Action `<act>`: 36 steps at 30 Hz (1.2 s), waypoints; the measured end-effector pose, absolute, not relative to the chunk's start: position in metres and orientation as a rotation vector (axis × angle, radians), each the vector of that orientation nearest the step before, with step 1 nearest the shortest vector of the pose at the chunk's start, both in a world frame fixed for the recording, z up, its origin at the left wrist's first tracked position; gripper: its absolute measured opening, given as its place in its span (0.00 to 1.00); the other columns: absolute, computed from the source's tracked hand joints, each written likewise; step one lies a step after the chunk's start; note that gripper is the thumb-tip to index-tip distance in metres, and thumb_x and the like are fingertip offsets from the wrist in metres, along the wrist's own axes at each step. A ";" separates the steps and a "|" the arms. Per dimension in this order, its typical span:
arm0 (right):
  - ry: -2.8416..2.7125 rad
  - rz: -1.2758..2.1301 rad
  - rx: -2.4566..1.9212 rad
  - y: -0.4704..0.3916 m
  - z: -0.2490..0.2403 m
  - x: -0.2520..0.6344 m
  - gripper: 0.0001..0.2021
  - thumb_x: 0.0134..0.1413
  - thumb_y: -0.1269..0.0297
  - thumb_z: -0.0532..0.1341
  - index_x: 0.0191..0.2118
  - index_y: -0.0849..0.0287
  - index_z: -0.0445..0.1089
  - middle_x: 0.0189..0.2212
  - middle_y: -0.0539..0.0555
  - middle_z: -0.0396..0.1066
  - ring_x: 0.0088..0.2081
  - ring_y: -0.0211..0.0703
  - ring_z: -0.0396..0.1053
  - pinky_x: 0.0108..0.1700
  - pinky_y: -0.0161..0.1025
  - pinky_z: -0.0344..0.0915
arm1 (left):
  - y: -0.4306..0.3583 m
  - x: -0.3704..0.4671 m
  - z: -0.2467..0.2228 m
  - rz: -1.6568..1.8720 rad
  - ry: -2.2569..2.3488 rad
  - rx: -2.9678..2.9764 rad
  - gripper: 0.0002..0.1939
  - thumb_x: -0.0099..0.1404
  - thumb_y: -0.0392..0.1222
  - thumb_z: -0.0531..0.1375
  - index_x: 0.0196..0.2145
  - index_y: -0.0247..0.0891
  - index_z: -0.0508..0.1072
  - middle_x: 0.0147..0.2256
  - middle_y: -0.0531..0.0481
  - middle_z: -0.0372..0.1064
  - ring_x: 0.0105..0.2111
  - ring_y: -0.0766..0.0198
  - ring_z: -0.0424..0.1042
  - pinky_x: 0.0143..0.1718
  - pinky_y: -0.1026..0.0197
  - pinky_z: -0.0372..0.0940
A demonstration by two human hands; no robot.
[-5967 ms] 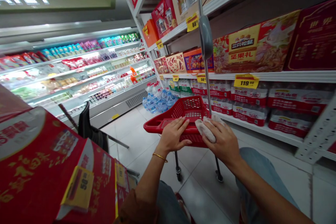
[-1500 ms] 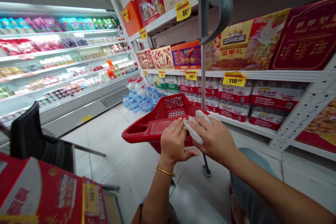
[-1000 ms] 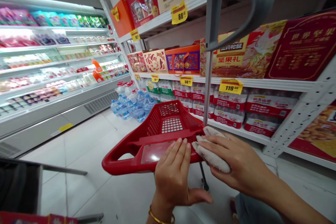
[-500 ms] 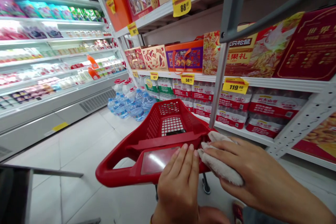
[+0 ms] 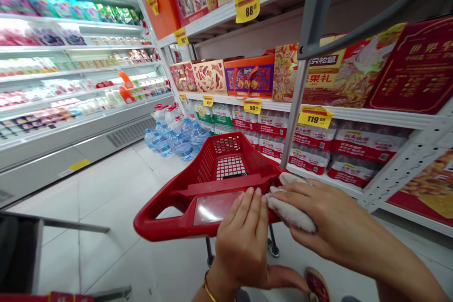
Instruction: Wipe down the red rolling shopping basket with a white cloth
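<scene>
A red plastic shopping basket cart (image 5: 166, 226) stands before me, with a perforated basket and a clear panel (image 5: 212, 208) set in its handle end. My left hand (image 5: 244, 240) lies flat over the right part of that panel, fingers stretched out together and thumb spread away. On the right side of the handle, my right hand (image 5: 318, 217) presses a pale grey cloth (image 5: 292, 214) against the red plastic, its fingers curved over the cloth. A small dark thing lies in the basket; I cannot make out what it is.
White shelves (image 5: 382, 118) with gift boxes (image 5: 249, 75) and packs of bottled water (image 5: 364, 141) run along the right. Blue water jugs (image 5: 177, 139) stand on the floor. A chilled display case (image 5: 88, 127) is at left. A grey metal post (image 5: 294, 113) rises beside the cart.
The cart's handle end sits slightly higher and farther right in view. My left thumb now shows spread out. The right hand and cloth have shifted slightly left along the handle.
</scene>
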State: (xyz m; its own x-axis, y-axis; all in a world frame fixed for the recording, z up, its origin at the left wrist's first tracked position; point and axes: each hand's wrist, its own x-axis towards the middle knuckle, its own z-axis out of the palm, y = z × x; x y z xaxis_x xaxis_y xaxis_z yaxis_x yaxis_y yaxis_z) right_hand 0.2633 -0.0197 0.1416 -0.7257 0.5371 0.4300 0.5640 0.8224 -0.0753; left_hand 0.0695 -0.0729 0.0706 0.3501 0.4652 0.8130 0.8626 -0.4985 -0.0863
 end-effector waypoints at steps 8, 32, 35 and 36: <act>-2.636 0.042 -0.880 -0.024 0.155 0.293 0.15 0.51 0.68 0.60 0.45 0.51 0.75 0.38 0.53 0.78 0.40 0.45 0.75 0.44 0.39 0.70 | -0.076 0.103 0.068 -1.024 -1.112 -2.094 0.52 0.61 0.78 0.43 0.51 0.22 0.74 0.51 0.30 0.72 0.54 0.44 0.72 0.57 0.49 0.66; -2.285 -0.334 -1.210 -0.109 0.129 0.379 0.17 0.55 0.66 0.60 0.50 0.56 0.74 0.48 0.57 0.76 0.52 0.55 0.71 0.50 0.49 0.69 | -0.090 0.201 0.065 -1.098 -0.907 -2.336 0.49 0.62 0.75 0.45 0.53 0.24 0.72 0.52 0.29 0.71 0.56 0.42 0.69 0.56 0.46 0.65; -2.173 -0.419 -1.191 -0.120 0.122 0.372 0.17 0.55 0.65 0.60 0.51 0.58 0.73 0.49 0.58 0.75 0.52 0.56 0.71 0.50 0.49 0.68 | -0.087 0.205 0.065 -1.107 -0.868 -2.396 0.48 0.62 0.75 0.45 0.53 0.24 0.72 0.53 0.28 0.70 0.57 0.42 0.68 0.56 0.45 0.65; -2.155 -0.441 -1.194 -0.122 0.119 0.372 0.17 0.56 0.65 0.60 0.51 0.58 0.73 0.49 0.58 0.75 0.52 0.55 0.71 0.50 0.49 0.68 | -0.086 0.207 0.066 -1.114 -0.851 -2.409 0.49 0.62 0.76 0.45 0.53 0.25 0.72 0.53 0.29 0.70 0.57 0.43 0.68 0.56 0.45 0.65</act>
